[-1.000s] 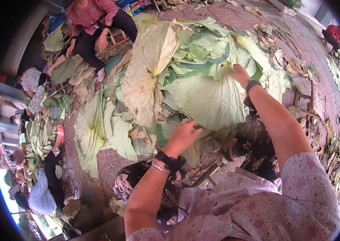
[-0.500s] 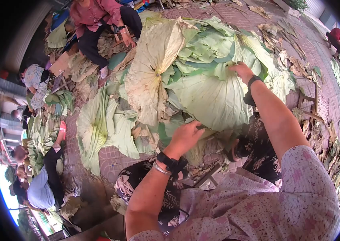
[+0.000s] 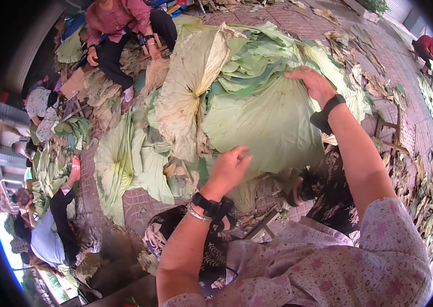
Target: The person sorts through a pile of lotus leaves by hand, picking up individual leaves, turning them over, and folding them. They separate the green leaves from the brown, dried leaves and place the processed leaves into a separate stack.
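A large pale green leaf (image 3: 262,125) hangs over the near side of a pile of green leaves (image 3: 257,64). My right hand (image 3: 315,84) pinches this leaf at its upper edge, thumb and fingers together. At the leaf's lower left edge is my left hand (image 3: 229,166), with fingers curled; whether it grips the leaf is unclear. A dry, yellowish-brown leaf (image 3: 188,97) stands left of the pile. Further left, more pale leaves (image 3: 119,163) lie on the paving.
A person in a red shirt (image 3: 116,20) sits at the upper left, a hand on dry leaves. Several people are along the left edge, and another (image 3: 425,48) is at the upper right. A wooden chair (image 3: 398,130) stands at the right, near dry leaf scraps (image 3: 421,204).
The large leaf is lifted and spread wider between my hands. My right hand has moved slightly up, and my left slightly left and up. The red-shirted person's hands have moved.
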